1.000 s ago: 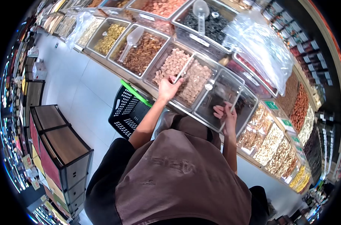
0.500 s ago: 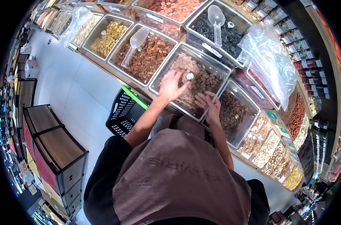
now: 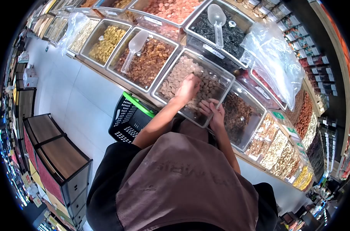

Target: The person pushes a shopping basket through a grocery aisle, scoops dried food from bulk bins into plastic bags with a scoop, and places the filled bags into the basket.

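Observation:
A clear bin (image 3: 206, 121) of brownish, coated dried fruit pieces (image 3: 168, 85) stands in front of me under a transparent lid (image 3: 220, 81). My left hand (image 3: 187, 89) is closed at the middle of this lid, where its knob is now covered by my fingers. At the bin's near right corner is my right hand (image 3: 216, 112), palm partly turned up and fingers apart. Its fingertips reach over the rim; I cannot tell whether they lie above or beneath the lid.
Left of the bin, a scoop (image 3: 135, 48) lies on the lid over raisins (image 3: 151, 57). Another scoop (image 3: 217, 23) rests on the dark fruit bin behind. Plastic bags (image 3: 273, 57) drape at the right. A black basket (image 3: 125, 119) with a green handle is below left.
My left hand has gone from spread fingers beside the knob to closed over it, moving slightly right. The right hand stays at the near right corner.

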